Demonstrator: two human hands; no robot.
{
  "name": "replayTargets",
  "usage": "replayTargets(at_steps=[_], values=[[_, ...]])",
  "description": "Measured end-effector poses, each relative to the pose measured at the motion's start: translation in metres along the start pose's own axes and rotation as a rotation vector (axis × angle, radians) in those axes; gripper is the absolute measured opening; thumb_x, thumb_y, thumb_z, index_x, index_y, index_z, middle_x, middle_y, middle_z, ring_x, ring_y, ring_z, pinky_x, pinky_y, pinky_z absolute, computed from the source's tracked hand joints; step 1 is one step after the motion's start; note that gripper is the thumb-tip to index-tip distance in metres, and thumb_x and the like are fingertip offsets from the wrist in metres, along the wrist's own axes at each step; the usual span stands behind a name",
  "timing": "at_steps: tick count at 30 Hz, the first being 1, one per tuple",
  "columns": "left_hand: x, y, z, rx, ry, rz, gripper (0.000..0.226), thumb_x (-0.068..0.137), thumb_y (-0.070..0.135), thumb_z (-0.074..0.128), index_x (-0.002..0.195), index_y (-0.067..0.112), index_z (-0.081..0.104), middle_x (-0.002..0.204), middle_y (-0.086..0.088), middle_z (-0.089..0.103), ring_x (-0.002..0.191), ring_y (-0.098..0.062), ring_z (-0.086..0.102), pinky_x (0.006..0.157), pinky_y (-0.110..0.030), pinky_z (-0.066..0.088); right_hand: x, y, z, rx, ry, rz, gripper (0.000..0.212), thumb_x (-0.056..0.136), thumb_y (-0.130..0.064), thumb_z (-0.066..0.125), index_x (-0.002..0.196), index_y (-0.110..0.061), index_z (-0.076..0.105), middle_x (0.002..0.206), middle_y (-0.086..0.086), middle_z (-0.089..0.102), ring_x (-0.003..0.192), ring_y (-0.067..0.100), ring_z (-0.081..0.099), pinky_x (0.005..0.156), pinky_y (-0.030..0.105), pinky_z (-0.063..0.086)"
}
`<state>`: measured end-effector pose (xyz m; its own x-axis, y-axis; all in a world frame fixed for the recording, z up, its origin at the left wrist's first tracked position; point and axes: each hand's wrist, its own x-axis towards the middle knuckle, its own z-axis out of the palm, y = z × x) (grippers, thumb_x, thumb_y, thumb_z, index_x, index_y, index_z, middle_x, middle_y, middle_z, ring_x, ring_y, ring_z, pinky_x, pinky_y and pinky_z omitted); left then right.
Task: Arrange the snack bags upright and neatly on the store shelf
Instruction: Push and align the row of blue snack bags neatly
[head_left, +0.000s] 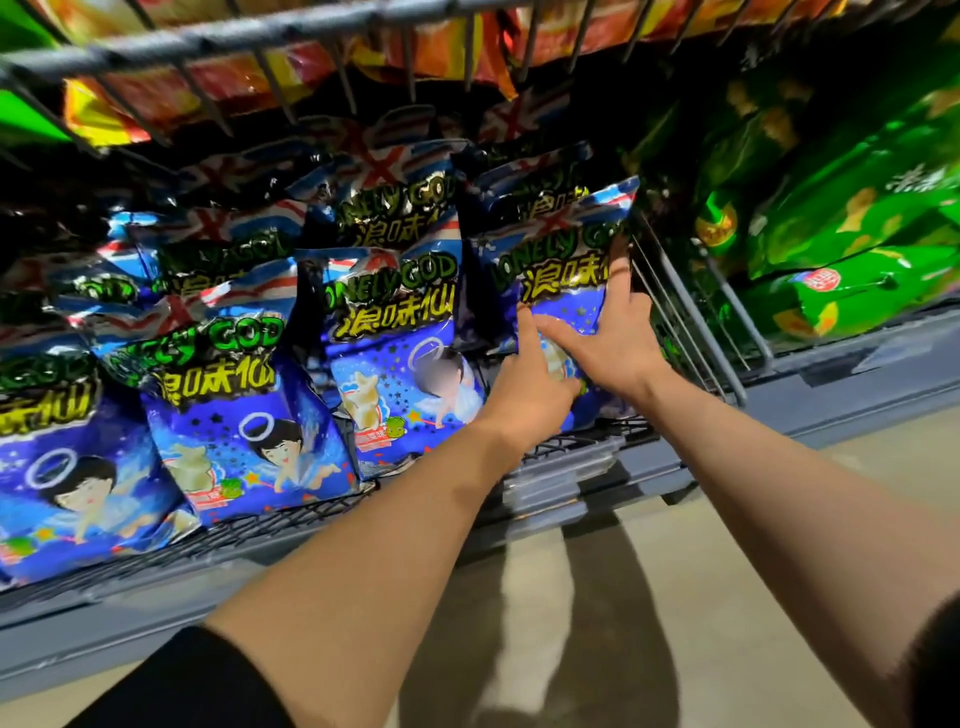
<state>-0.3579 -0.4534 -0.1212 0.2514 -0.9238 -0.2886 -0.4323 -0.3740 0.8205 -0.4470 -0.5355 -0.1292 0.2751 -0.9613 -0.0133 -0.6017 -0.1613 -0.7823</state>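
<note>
Your two bare forearms reached up from the bottom of the view, both ending at the same blue snack bag (566, 291) at the right end of the row on the wire shelf (571, 447). Your left hand (524, 384) lay against the lower left of that bag, fingers fairly straight and pointing up along its face. Your right hand (613, 338) was spread on the bag's right half, one fingertip reaching to the printed lettering, the palm low on the front. Neither hand plainly pinched the bag; both looked pressed flat to it, though your left thumb was hidden, so I could not tell whether it hooked behind.

That bag stood nearly upright, its top leaning slightly toward the wire divider (691, 312) just beside it on the right, with green bags (831, 249) beyond. To its left stood the other blue bags (395, 353), tilted and overlapping, some slumped forward.

Several risks followed from that. Pushing flat-handed on an air-filled bag could have made it slide back or twist instead of straightening. Its upper corner might have caught on the divider wires, creasing it or holding it askew. Your left wrist sat close to the neighbouring bag, so a sideways nudge could have tipped that one forward off the shelf edge.
</note>
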Motion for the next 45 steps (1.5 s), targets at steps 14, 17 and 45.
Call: replayTargets(at_steps=[14,17,45], values=[[-0.007,-0.06,-0.055,0.918,0.26,0.065,0.114,0.076,0.065,0.059,0.147,0.028,-0.022,0.157,-0.013,-0.022,0.144,-0.037,-0.019,0.112,-0.062,-0.001,0.002,-0.01,0.023,-0.638,0.045,-0.175,0.138,0.053,-0.066,0.077,0.142,-0.04,-0.024,0.154,0.02,-0.024,0.14,0.046,-0.02,0.11,0.066,0.017],[-0.002,-0.065,-0.052,0.957,0.291,0.023,0.114,0.076,0.061,0.063,0.143,0.037,-0.026,0.155,-0.01,-0.029,0.142,-0.036,-0.026,0.106,-0.071,-0.002,0.007,-0.012,0.031,-0.666,0.06,-0.137,0.132,0.055,-0.074,0.07,0.142,-0.041,-0.023,0.156,0.02,-0.017,0.141,0.046,-0.018,0.107,0.07,0.017],[-0.094,-0.165,-0.208,0.931,0.452,-0.131,0.123,0.065,0.06,0.073,0.144,0.042,-0.02,0.155,-0.005,-0.03,0.143,-0.037,-0.023,0.108,-0.069,-0.003,-0.065,-0.146,0.168,-0.769,-0.181,-0.779,0.108,0.065,-0.075,0.06,0.148,-0.041,0.0,0.16,0.003,-0.005,0.147,0.029,-0.009,0.112,0.062,0.0]])
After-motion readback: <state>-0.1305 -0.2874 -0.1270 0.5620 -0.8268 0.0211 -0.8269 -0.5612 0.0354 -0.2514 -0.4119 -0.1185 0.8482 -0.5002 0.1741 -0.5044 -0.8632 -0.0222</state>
